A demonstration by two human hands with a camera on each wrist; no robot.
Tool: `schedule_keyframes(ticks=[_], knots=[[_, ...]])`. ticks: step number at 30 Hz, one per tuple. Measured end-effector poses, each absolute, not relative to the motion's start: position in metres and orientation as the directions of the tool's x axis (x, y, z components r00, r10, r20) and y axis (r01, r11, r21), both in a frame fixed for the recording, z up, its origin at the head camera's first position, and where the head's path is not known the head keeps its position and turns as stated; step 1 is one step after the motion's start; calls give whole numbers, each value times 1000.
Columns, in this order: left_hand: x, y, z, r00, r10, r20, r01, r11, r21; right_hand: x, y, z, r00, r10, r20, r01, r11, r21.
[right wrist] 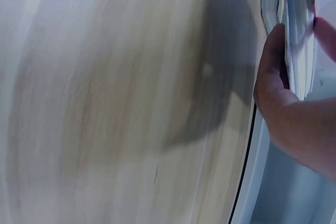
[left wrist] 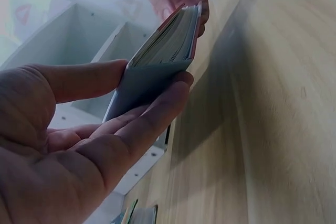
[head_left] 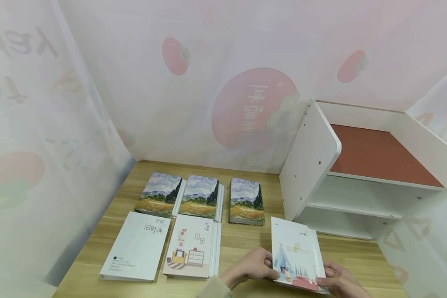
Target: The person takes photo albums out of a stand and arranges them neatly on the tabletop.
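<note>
Both hands grip a white book (head_left: 296, 252) with a blue tent drawn on its cover, raised above the table at the right front. My left hand (head_left: 254, 264) pinches its left, spine side, thumb on one cover and fingers under the other, as the left wrist view shows. On the opposite side, my right hand (head_left: 338, 279) holds the lower right edge, thumb on the front cover. In the right wrist view the right hand (right wrist: 294, 114) has its fingers behind the book (right wrist: 300, 40). Page edges of the book (left wrist: 170, 38) show in the left wrist view.
A white shelf unit (head_left: 309, 161) with a red-brown top board stands at the right back. Several landscape-cover books (head_left: 203, 196) lie in a back row on the wooden table (head_left: 242, 240). In front lie a plain white book (head_left: 138, 246) and a sofa-picture book (head_left: 190, 246).
</note>
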State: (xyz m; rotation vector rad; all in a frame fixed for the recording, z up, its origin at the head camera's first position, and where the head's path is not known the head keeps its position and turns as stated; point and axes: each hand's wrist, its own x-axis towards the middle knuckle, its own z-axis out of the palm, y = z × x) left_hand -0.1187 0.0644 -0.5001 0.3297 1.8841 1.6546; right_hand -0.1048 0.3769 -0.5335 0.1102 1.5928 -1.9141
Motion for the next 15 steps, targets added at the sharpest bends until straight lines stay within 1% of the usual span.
schedule_keyframes(ticks=[4,8,11,15], knots=[[-122,55,-499,-780,572,-256,-188,175,966,-104,368,-529,-805,-396,-442,500,-50,-865],[-125,45,-499,-773,585,-245,-183,164,969,-105,360,-526,-812,-419,-406,472,-63,-880],[-126,37,-500,-779,581,-236,-186,144,972,-106,349,-525,-824,-415,-386,455,-78,-887],[-126,25,-500,-791,575,-209,-158,138,978,-108,334,-525,-833,-398,-384,454,-94,-886]])
